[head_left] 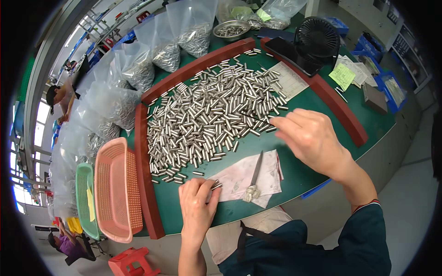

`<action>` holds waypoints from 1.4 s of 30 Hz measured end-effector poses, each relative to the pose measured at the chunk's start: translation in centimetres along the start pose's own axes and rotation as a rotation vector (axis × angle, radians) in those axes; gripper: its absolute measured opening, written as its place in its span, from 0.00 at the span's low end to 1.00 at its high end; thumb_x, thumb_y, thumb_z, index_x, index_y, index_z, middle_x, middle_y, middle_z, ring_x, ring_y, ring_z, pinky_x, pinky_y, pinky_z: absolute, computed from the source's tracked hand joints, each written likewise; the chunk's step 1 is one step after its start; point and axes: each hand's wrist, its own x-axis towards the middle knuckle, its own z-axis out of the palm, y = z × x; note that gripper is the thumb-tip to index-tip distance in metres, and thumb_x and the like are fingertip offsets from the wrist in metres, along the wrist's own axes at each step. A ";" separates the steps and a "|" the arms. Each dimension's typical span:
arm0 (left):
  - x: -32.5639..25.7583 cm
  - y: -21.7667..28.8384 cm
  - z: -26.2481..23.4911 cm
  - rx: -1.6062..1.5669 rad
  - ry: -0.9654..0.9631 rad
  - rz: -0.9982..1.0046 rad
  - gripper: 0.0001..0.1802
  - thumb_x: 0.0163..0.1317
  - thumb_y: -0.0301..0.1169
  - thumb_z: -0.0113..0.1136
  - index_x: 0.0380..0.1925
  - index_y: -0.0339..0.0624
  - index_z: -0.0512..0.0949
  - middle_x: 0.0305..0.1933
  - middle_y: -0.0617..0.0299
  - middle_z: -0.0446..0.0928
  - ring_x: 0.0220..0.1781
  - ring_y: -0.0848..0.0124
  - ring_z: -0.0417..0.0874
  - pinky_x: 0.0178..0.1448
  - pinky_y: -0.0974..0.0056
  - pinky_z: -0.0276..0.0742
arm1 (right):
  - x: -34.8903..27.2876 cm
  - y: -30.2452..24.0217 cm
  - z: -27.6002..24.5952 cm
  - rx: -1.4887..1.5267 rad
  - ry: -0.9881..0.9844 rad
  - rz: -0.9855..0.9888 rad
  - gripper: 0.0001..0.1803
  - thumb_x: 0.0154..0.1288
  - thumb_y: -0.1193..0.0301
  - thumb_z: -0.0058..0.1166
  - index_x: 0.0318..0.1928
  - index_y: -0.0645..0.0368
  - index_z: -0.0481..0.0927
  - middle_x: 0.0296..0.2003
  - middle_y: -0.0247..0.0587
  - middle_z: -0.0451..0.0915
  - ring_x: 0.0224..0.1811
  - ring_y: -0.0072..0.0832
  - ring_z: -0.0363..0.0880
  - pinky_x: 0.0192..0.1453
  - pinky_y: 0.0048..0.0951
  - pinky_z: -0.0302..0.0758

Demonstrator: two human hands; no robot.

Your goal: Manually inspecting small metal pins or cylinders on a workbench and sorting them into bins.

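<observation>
Your left hand (197, 202) is curling closed around a small bunch of metal pins (215, 185), their ends sticking out between thumb and fingers at the near edge of the green table (294, 177). Your right hand (309, 135) is hovering over the right fringe of the big pile of pins (212, 117), fingers bent and pinching toward the pile; it may be nipping a single pin, but motion blur is hiding the fingertips, so I cannot tell. A grey cloth (246, 177) is lying just beside your left hand, with a slim blade-like tool (254, 177) resting on it. Red-brown rails (143, 170) are fencing the pile, and a pink basket (115, 188) is sitting outside the left rail.
</observation>
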 end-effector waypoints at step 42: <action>-1.1 -0.1 1.3 -0.052 0.114 -0.045 0.12 0.44 0.24 0.69 0.32 0.41 0.80 0.31 0.62 0.74 0.33 0.64 0.74 0.42 0.61 0.66 | 0.8 -4.9 5.8 1.397 0.058 0.426 0.14 0.54 0.83 0.45 0.43 0.60 0.70 0.33 0.31 0.74 0.35 0.16 0.74 0.40 0.23 0.72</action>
